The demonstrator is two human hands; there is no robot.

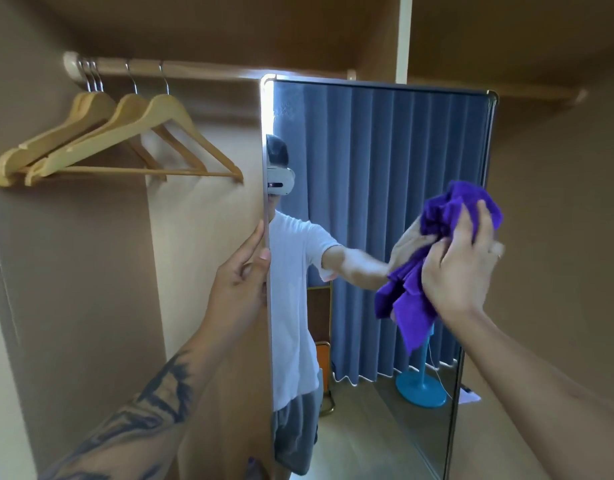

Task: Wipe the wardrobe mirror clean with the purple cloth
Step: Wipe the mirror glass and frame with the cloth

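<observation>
Up against the right side of the glass, the right hand [463, 258] has the purple cloth [437, 244] bunched up in its curled fingers and pushed onto the mirror [367, 161], roughly mid-height near the right frame edge, with a tail of fabric hanging down below the palm. Over on the left, the left hand [244, 271] is wrapped around the mirror's left edge, thumb on the front and fingers behind, so it looks like it's steadying the panel while the other hand scrubs. Handling-wise, I'd guess the cloth is light, soft and floppy, probably microfibre, so balling it into a pad like that is the way to go; a loose hold and the dangling bit just drags around. The mirror is the opposite: stiff, smooth, breakable, and it seems to swing out of the wardrobe, so gripping it by the metal frame edge rather than the glass makes sense, both to stop it wobbling and to avoid new fingerprints. There's a faint hazy patch near the top left corner of the glass that probably still needs a pass. Room stuff: brown wardrobe interior, a rail [201, 69] across the top with a few wooden hangers [125, 140] bunched on the far left. Reflected in the glass are a blue curtain, pale floor and a teal stand base.
</observation>
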